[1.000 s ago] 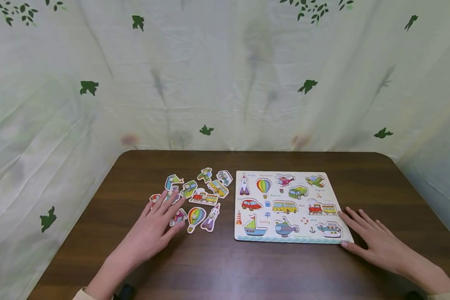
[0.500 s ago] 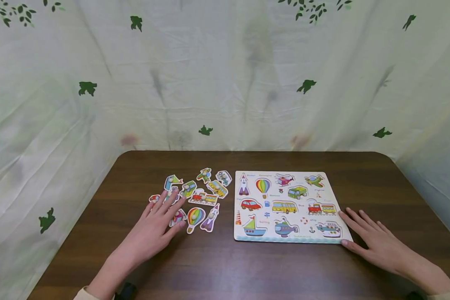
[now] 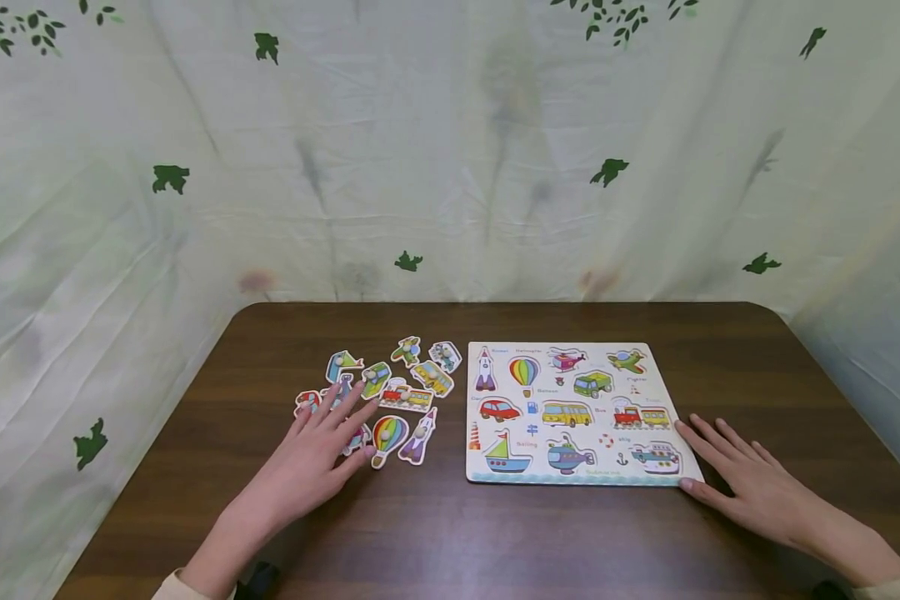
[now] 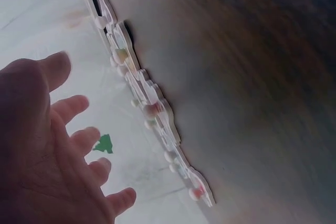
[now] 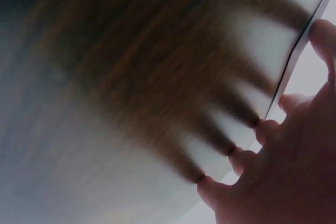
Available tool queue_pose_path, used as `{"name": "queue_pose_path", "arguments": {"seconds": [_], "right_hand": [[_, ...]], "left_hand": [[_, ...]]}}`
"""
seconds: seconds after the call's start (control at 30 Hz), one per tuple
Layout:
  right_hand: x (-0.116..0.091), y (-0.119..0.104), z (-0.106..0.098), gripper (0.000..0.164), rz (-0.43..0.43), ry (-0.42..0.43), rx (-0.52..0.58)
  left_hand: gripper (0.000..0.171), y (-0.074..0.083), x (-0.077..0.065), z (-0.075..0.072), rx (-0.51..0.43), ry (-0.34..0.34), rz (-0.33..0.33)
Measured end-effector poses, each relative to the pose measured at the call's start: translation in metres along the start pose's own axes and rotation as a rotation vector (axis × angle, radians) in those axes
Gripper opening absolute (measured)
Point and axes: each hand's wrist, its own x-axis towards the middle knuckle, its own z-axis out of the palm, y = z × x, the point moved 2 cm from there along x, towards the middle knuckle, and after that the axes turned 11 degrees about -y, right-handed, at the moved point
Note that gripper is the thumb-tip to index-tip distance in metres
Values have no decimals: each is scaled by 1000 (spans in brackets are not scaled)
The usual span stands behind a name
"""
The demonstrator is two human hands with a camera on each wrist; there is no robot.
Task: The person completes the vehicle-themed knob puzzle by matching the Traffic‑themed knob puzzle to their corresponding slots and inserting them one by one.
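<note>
My left hand hovers with fingers spread over a cluster of knobbed puzzle pieces; the left wrist view shows a gap between hand and pieces. Its fingers partly hide the red car piece and a pink piece. Beside its thumb lie the balloon piece and the rocket piece. The train piece is just past the fingertips. On the right, a vehicle puzzle board lies flat. My right hand rests at its right edge, thumb and forefinger touching it, other fingertips on the table.
Farther back in the cluster are a yellow bus piece, a green truck piece, a plane piece and a sailboat piece. The dark wooden table ends at a pale curtain with green leaf prints.
My left hand has shifted slightly to the right over the pieces. The head view has drifted a little. My right hand, the board and the pieces stay put.
</note>
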Motion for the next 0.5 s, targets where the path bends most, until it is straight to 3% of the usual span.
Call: {"name": "queue_pose_path", "arguments": {"seconds": [0.4, 0.5], "right_hand": [[0, -1, 1, 79, -2, 10, -13], [0, -1, 1, 79, 1, 6, -10]], "left_hand": [[57, 6, 15, 3, -84, 35, 154], [49, 9, 21, 2, -93, 62, 208]]}}
